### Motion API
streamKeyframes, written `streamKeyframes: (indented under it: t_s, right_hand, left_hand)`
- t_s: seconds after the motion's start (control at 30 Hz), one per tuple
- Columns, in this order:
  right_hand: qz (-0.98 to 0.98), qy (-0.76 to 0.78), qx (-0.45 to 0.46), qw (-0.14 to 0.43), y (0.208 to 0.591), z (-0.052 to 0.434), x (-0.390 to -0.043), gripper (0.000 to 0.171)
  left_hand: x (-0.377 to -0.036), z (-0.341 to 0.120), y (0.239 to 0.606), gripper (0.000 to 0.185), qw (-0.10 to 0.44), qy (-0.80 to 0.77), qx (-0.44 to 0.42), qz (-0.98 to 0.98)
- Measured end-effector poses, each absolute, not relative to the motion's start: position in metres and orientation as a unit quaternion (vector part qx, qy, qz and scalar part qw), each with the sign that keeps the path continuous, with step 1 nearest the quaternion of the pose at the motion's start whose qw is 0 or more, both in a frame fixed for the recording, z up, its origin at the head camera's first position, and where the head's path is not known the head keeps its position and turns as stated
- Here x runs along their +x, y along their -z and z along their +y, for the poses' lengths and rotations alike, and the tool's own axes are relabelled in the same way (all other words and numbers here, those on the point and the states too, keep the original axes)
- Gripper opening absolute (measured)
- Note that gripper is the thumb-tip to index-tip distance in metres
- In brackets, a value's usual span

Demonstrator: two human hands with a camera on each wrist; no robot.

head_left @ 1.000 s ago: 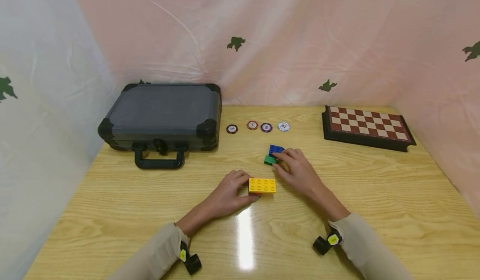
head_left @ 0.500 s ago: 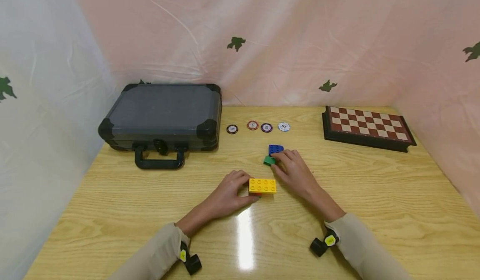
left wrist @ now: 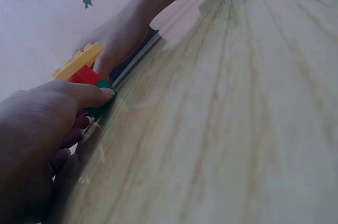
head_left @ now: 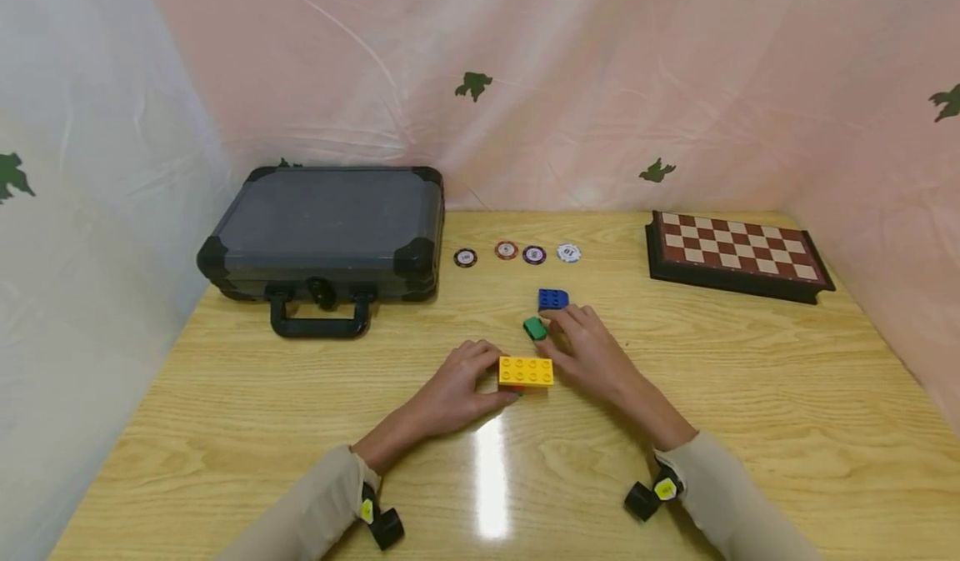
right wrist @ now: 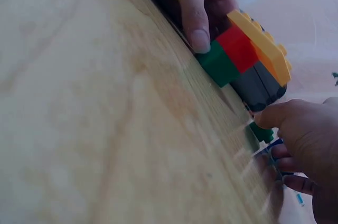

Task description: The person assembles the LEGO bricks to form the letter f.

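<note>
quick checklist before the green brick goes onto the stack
1. Left hand steadies the stack of plastic bricks with the yellow eight-stud brick on top: ok.
2. Right hand fingers pinch the small green plastic brick: ok.
3. Green brick lifted off the wooden table: cannot tell.
4. Yellow top studs uncovered: ok.
5. Blue four-stud plastic brick lies apart, beyond the green one: ok.
6. Green brick's underside faces down: cannot tell.
</note>
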State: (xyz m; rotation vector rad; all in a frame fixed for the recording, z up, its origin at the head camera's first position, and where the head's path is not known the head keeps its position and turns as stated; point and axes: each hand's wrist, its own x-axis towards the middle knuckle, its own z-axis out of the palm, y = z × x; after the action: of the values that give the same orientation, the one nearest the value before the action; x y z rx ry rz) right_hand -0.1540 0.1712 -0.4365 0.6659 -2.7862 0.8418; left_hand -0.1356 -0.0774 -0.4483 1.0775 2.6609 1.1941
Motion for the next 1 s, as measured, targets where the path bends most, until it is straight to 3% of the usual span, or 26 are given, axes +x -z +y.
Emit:
streamKeyframes:
  t_s: [0.3,0.8,1.0]
  right_hand:
    - [-0.914,-0.291,0.272,0.082,0.444,0.178,-0.164,0.042]
    - [-0.899,-0.362,0.241,0.047,0.435,0.180,-0.159,0.034]
    - [-0.883,-0.385,0.261,0.064,0.427,0.181,-0.155,0.034]
  left_hand:
    - [-0.136,-0.077,0.449,0.032,0.015,-0.383,0.349,0.855]
    - [-0.135,-0.078,0.449,0.031,0.017,-0.385,0.345,0.856]
    - [-0.135,-0.077,0.448,0.030,0.020,-0.387,0.344,0.855]
